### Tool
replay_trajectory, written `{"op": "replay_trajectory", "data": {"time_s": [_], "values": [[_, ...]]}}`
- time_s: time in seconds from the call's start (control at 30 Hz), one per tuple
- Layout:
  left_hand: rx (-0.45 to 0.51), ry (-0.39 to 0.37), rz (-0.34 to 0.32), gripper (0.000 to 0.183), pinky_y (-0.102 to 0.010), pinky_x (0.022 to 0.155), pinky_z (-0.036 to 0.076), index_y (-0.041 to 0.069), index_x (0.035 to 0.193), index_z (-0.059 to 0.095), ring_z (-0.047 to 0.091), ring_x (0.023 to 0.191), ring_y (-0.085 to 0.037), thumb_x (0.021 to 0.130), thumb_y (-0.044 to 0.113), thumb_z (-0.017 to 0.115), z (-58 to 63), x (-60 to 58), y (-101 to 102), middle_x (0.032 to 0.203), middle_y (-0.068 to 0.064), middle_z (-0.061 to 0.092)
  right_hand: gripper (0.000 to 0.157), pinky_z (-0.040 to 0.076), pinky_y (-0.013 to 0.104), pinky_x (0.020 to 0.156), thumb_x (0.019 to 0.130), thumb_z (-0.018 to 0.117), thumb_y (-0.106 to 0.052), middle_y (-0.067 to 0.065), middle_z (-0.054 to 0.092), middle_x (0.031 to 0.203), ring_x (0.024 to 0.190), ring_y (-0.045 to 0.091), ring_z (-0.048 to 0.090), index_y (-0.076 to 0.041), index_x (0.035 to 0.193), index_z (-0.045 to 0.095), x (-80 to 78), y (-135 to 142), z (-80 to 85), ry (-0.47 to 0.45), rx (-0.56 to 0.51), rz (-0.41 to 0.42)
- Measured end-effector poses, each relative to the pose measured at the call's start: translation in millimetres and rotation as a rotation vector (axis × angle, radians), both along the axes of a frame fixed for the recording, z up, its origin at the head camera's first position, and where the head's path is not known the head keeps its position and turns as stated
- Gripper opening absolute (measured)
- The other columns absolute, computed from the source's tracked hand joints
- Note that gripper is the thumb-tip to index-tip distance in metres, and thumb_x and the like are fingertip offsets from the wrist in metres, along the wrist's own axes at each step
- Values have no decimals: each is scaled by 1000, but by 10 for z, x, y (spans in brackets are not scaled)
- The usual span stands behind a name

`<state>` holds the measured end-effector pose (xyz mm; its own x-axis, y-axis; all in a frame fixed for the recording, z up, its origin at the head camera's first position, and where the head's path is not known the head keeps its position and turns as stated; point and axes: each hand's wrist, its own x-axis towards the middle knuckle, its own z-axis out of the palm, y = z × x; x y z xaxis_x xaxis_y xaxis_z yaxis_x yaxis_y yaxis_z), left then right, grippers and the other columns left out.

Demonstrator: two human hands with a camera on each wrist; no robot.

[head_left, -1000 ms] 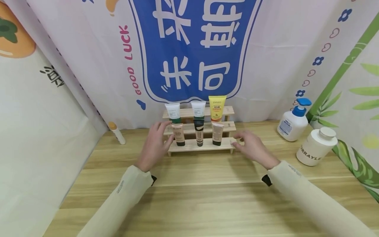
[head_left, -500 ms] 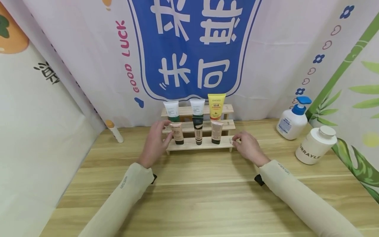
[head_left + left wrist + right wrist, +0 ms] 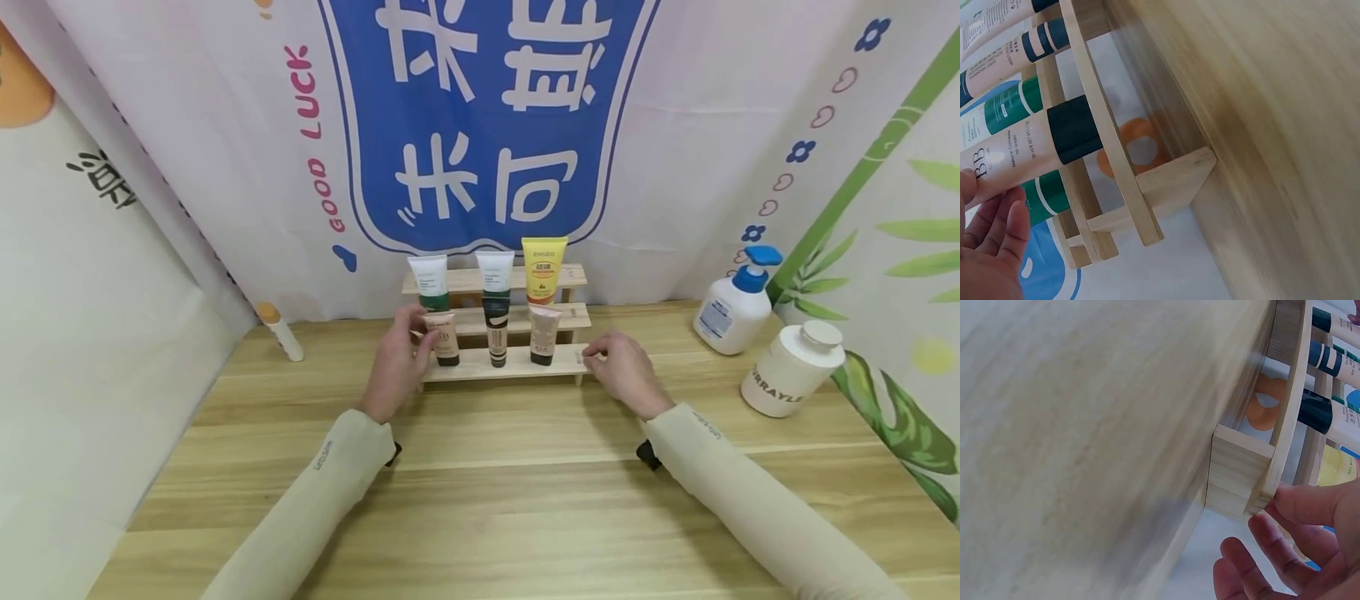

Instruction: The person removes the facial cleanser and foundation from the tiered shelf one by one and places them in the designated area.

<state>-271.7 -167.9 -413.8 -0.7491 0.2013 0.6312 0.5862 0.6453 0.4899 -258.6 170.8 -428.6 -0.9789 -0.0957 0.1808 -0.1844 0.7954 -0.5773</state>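
A three-step wooden rack (image 3: pixel 520 362) stands against the curtain. My left hand (image 3: pixel 393 367) pinches the beige BB cream tube (image 3: pixel 447 342) at the left of the bottom step, thumb in front and fingers behind. In the left wrist view, that tube's dark cap (image 3: pixel 1075 131) rests on the step. My right hand (image 3: pixel 626 372) grips the right end of the same step between thumb and index finger; its other fingers stay loosely bent. A black-and-beige tube (image 3: pixel 497 335) and a pinkish tube (image 3: pixel 543 335) stand beside the BB cream.
Behind are two white-and-green tubes (image 3: pixel 430 279) and a yellow tube (image 3: pixel 543 271). A blue-topped pump bottle (image 3: pixel 731 312) and a white lidded jar (image 3: pixel 787 375) stand on the wooden table (image 3: pixel 480 500) at right. A white stick with an orange end (image 3: pixel 281 333) lies left.
My left thumb has come onto the BB cream tube from its side. My right hand has moved left and taken hold of the step's end. The view has shifted slightly.
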Motion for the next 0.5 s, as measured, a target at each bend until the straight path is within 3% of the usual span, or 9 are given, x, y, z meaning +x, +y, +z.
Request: {"op": "replay_trajectory", "data": {"time_s": [0.23,0.5], "values": [[41,13,5,31,-29,65,47,6,120,45,54,77,-17,92,7,59,85,73,-48,92,-6,57,13,45,44,78,86,68,-9,8,62,103,95,30,58,-2,96,72,5,-4,0,5,-23,4],[88,63,33,32,-32,68,47,3,121,46,55,80,-20,92,6,59,271,157,-316,94,-9,58,12,46,43,76,86,69,-9,8,61,102,93,29,58,-3,95,72,10,-4,-11,3,-30,1]]}}
